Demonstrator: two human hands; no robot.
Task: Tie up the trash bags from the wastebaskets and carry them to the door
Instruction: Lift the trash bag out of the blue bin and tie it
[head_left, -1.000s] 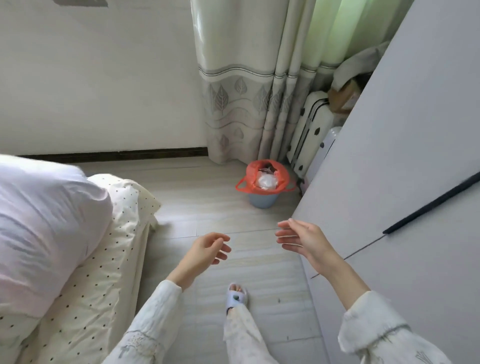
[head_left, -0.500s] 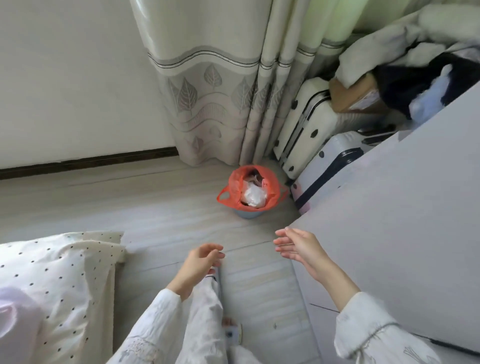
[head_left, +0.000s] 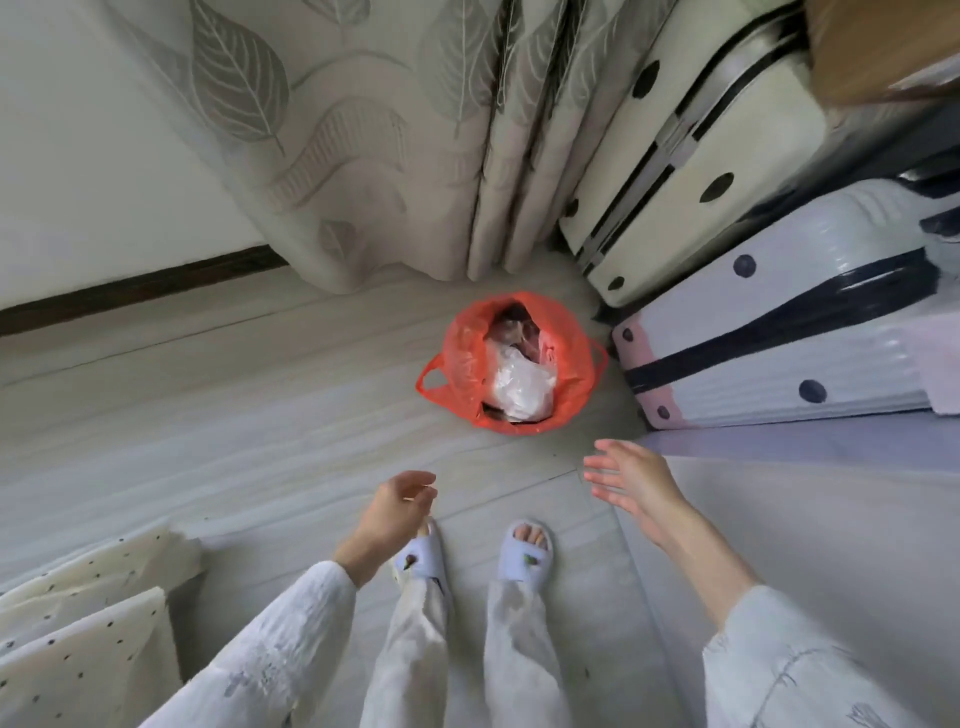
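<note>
Bag (head_left: 467, 364): red, mouth wide, standing on the floor (head_left: 208, 405) in the corner; white crumpled plastic (head_left: 522, 387) inside; two handle loops sticking out at the sides.
Bin: hidden under the bag, cannot tell.
Left hand (head_left: 397, 512): above the floor, short of the bag, apart from it; grip loosely curled, holding nothing.
Right hand (head_left: 636, 480): near the bag's right side, not touching; grip wide, fingers spread.
Surroundings: curtain (head_left: 363, 130) behind the bag; two suitcases (head_left: 691, 171) just right of it; slippers (head_left: 522, 556) below the hands; dotted bedding (head_left: 78, 644) at lower left.
</note>
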